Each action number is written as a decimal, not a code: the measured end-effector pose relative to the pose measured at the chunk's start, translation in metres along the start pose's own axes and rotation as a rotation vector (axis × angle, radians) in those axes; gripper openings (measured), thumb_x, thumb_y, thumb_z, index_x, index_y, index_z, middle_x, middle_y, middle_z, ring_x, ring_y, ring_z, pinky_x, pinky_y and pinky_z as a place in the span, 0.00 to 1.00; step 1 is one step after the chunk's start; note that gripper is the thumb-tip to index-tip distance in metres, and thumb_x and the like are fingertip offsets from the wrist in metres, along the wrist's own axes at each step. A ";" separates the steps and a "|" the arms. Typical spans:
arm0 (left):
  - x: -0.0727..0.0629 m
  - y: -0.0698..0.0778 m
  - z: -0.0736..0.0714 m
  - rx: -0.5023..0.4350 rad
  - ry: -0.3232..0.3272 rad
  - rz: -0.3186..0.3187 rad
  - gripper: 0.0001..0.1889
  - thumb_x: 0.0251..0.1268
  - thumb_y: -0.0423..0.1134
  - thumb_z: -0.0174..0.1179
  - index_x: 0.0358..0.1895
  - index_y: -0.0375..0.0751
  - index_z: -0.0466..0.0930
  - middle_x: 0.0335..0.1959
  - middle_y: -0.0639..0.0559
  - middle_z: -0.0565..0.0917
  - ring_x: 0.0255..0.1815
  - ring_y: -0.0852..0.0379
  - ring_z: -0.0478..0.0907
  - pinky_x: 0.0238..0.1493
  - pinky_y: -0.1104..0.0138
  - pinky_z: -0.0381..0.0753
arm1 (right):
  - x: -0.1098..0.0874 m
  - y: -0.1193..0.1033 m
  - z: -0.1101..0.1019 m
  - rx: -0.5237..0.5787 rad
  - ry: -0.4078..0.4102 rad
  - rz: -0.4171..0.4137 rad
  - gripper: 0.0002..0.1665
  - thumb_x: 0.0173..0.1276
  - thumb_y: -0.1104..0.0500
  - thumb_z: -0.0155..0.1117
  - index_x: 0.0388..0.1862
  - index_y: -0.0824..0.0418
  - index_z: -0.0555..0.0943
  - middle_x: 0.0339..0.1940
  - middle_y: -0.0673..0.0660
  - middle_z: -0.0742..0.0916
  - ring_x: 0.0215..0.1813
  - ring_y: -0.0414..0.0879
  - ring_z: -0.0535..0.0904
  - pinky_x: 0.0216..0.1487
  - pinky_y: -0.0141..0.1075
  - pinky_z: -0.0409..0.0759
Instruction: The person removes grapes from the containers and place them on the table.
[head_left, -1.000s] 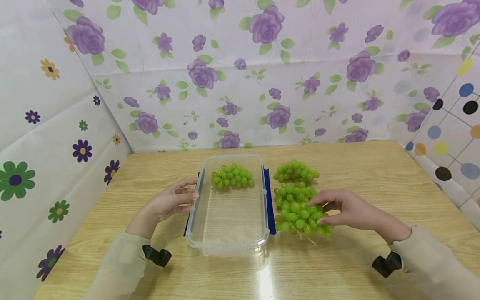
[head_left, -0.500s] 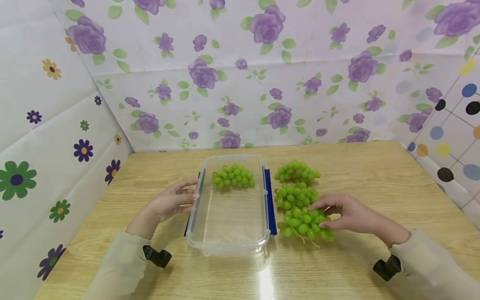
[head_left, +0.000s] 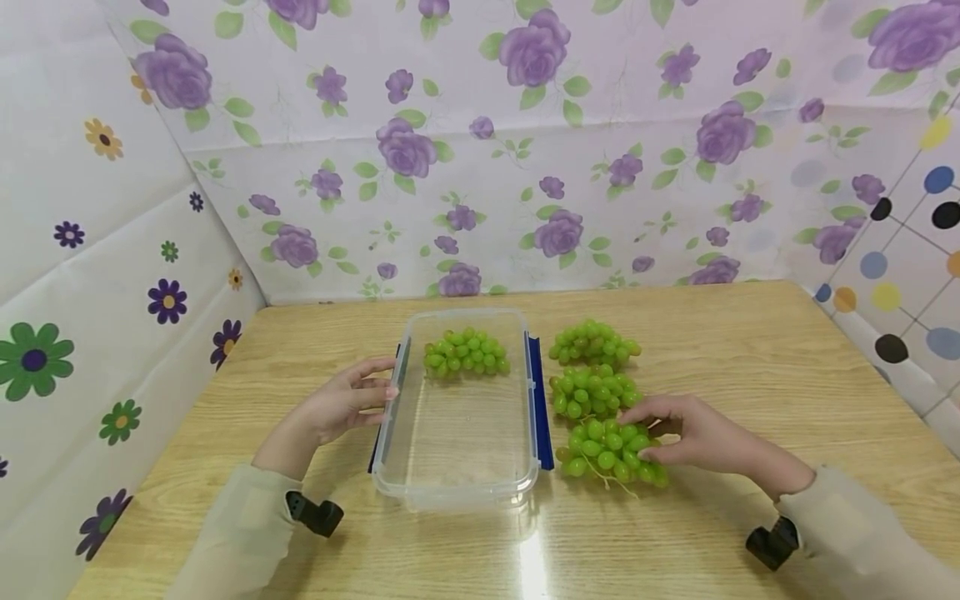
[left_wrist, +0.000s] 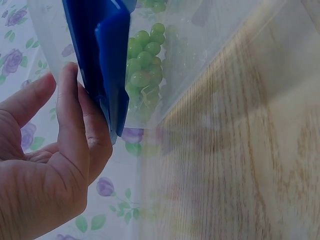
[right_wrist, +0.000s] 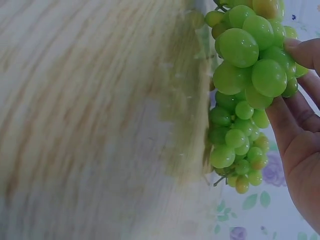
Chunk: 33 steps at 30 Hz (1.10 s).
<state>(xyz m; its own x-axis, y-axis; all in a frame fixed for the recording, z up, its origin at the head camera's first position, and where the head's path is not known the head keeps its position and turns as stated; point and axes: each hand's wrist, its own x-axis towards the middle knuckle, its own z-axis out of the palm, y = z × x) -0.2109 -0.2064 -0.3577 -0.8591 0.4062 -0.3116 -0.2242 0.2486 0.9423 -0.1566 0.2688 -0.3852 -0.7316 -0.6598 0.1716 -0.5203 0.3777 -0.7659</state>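
My right hand [head_left: 693,432] pinches the nearest bunch of green grapes [head_left: 611,450] between thumb and fingers; its thin stem hangs toward me. Behind it lie a middle bunch [head_left: 592,392] and a far bunch [head_left: 592,343], in a row right of a clear plastic container [head_left: 457,492]. Inside the container, at its far end, sits another bunch [head_left: 467,352]. My left hand [head_left: 341,404] rests its fingers on the container's left side. In the left wrist view those fingers [left_wrist: 70,115] touch the blue flap [left_wrist: 112,60], with the thumb held apart.
A second blue flap [head_left: 540,404] hangs along the container's right side, close to the grapes. All of it stands on a wooden table [head_left: 337,533]. Flower-patterned sheeting [head_left: 480,192] rises behind the table, with more on both sides.
My right hand has shifted the nearest bunch slightly toward me and to the right, so it stands out more from the middle bunch. My left hand has stayed at the container.
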 end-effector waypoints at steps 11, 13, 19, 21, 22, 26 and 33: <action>0.001 -0.001 0.000 -0.009 0.008 -0.002 0.37 0.69 0.37 0.56 0.76 0.39 0.46 0.69 0.29 0.55 0.48 0.61 0.74 0.46 0.70 0.80 | 0.001 -0.001 0.001 -0.014 -0.028 -0.003 0.21 0.64 0.62 0.66 0.56 0.63 0.78 0.53 0.63 0.81 0.51 0.32 0.76 0.46 0.34 0.81; 0.001 -0.001 0.000 -0.009 0.009 -0.003 0.37 0.69 0.37 0.56 0.75 0.39 0.46 0.70 0.29 0.55 0.49 0.61 0.74 0.46 0.70 0.80 | 0.001 -0.001 0.001 -0.030 -0.035 0.005 0.21 0.64 0.63 0.66 0.56 0.63 0.78 0.53 0.63 0.82 0.51 0.32 0.76 0.46 0.34 0.81; 0.001 -0.002 0.000 -0.010 0.008 -0.005 0.37 0.69 0.37 0.55 0.75 0.39 0.46 0.70 0.29 0.54 0.50 0.60 0.72 0.47 0.69 0.79 | -0.001 0.001 -0.001 -0.044 -0.066 0.034 0.21 0.64 0.64 0.65 0.57 0.63 0.78 0.54 0.64 0.81 0.53 0.32 0.76 0.48 0.34 0.81; 0.001 -0.002 -0.001 -0.006 0.008 -0.003 0.36 0.69 0.37 0.55 0.75 0.39 0.46 0.70 0.29 0.54 0.51 0.59 0.72 0.47 0.69 0.79 | -0.002 0.001 -0.001 -0.040 -0.072 0.030 0.21 0.64 0.65 0.64 0.57 0.63 0.78 0.54 0.65 0.81 0.53 0.32 0.76 0.47 0.34 0.81; 0.000 -0.003 -0.001 -0.003 0.009 -0.002 0.36 0.70 0.37 0.55 0.75 0.39 0.46 0.69 0.29 0.54 0.52 0.58 0.72 0.47 0.69 0.79 | -0.002 0.001 -0.001 -0.040 -0.073 0.028 0.21 0.64 0.65 0.64 0.57 0.63 0.78 0.54 0.65 0.81 0.53 0.32 0.76 0.47 0.34 0.81; 0.000 -0.003 -0.001 -0.002 0.014 0.003 0.36 0.69 0.37 0.55 0.75 0.39 0.46 0.69 0.29 0.56 0.54 0.56 0.72 0.48 0.69 0.79 | -0.003 0.001 -0.001 -0.059 -0.075 0.019 0.21 0.64 0.65 0.64 0.57 0.64 0.77 0.54 0.65 0.81 0.53 0.33 0.76 0.47 0.34 0.81; 0.001 -0.004 0.000 -0.019 0.014 0.004 0.37 0.69 0.37 0.55 0.75 0.39 0.46 0.69 0.29 0.55 0.55 0.54 0.71 0.48 0.69 0.79 | -0.003 -0.002 -0.003 -0.090 -0.090 0.032 0.22 0.65 0.62 0.65 0.58 0.64 0.77 0.55 0.65 0.81 0.53 0.35 0.77 0.47 0.35 0.82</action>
<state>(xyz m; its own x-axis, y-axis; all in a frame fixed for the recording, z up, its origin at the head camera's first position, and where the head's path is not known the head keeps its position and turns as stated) -0.2108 -0.2068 -0.3619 -0.8664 0.3947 -0.3058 -0.2290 0.2300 0.9459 -0.1548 0.2714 -0.3826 -0.7081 -0.7006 0.0879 -0.5374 0.4539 -0.7108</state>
